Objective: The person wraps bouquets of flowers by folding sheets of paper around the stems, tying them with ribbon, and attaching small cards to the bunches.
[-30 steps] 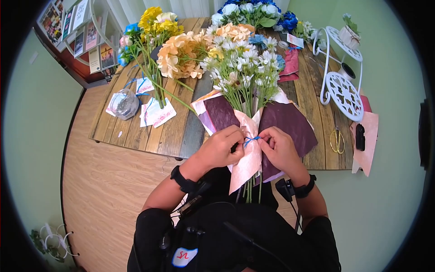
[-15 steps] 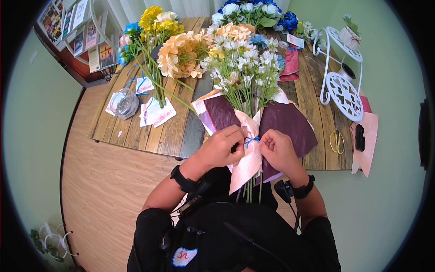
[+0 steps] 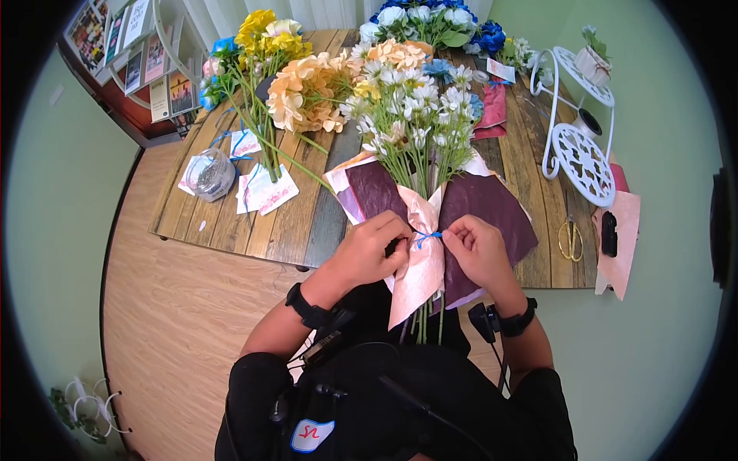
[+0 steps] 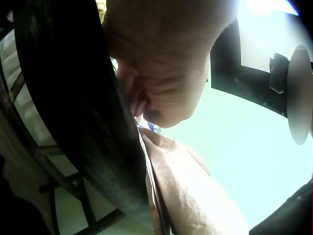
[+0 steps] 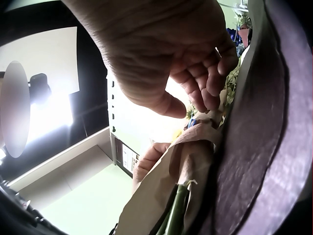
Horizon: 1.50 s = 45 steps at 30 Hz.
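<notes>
A bouquet of white flowers (image 3: pixel 415 115) lies on wrapping paper, its stems (image 3: pixel 421 326) pointing toward the body. Pale pink paper (image 3: pixel 417 280) wraps the stems, and a blue ribbon (image 3: pixel 427 237) crosses it with a small bow. My left hand (image 3: pixel 373 247), fingers curled, pinches the ribbon's left side; its fingertips are partly hidden. On the right, my right hand (image 3: pixel 478 250) has its fingertips right at the bow's end, with the thumb (image 5: pixel 172 105) apart from the bent fingers in the right wrist view. Dark purple paper (image 3: pixel 492 215) spreads beneath.
Peach flowers (image 3: pixel 300 96) and yellow flowers (image 3: pixel 261 34) lie at the back left. A glass jar (image 3: pixel 211 177) and printed cards (image 3: pixel 265 192) are on the wooden table (image 3: pixel 307 227). Scissors (image 3: pixel 570 240) lie at right near a white metal stand (image 3: pixel 584 161).
My right hand let go of the ribbon's right side, drew back with curled fingers, then unbent its fingers and came back to the bow. The left hand stays nearly in place.
</notes>
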{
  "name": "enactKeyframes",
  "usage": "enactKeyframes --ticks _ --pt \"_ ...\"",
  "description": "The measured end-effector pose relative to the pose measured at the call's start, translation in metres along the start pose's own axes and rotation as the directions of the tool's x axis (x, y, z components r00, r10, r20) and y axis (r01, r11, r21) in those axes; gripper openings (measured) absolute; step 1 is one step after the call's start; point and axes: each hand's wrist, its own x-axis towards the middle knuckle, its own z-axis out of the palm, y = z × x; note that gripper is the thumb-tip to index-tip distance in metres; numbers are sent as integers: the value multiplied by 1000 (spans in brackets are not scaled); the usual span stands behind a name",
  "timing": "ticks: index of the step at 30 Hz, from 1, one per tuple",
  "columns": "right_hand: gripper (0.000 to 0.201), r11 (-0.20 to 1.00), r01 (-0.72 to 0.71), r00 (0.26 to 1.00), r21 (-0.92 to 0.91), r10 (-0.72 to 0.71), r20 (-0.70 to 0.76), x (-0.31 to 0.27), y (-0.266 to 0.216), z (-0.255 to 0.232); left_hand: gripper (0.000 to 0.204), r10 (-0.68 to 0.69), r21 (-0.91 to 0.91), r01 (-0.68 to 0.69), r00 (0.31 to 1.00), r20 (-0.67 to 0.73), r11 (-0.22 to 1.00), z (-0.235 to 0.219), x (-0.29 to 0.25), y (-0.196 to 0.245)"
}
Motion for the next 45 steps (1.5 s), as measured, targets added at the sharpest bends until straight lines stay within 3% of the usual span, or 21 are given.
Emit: enactKeyframes --ticks 5,10,18,22,26,29,36,39,42,45 --pt "17 999 25 1000 32 -25 3 4 4 6 13 13 47 -13 1000 -3 999 -4 3 10" --pt "15 995 4 994 95 -14 106 4 1 8 20 64 117 -63 998 -7 991 0 4 7" --pt "10 991 62 993 116 -74 95 3 0 8 12 5 84 -5 1000 1 996 3 5 4" --pt "9 990 127 987 65 -133 87 4 6 12 11 156 103 -152 987 -25 983 8 6 0" --pt "10 983 164 981 77 -171 92 4 7 16 13 157 136 -156 988 7 978 11 3 -4" --pt "10 997 16 996 80 -22 85 3 13 15 15 175 156 -165 983 -52 974 7 -1 -2" --pt "14 998 -33 999 52 31 38 -4 6 5 15 73 213 -40 987 -145 976 -29 -3 2" --pt "12 998 -52 999 40 51 15 -7 10 -1 14 -4 309 124 932 -363 943 -56 -10 -11" --pt "10 999 -44 999 26 44 1 -9 14 -5 13 -45 452 318 854 -518 833 -94 -21 -35" --pt "9 999 -40 999 17 40 -22 -9 16 -8 13 -77 568 510 784 -616 646 -131 -37 -54"
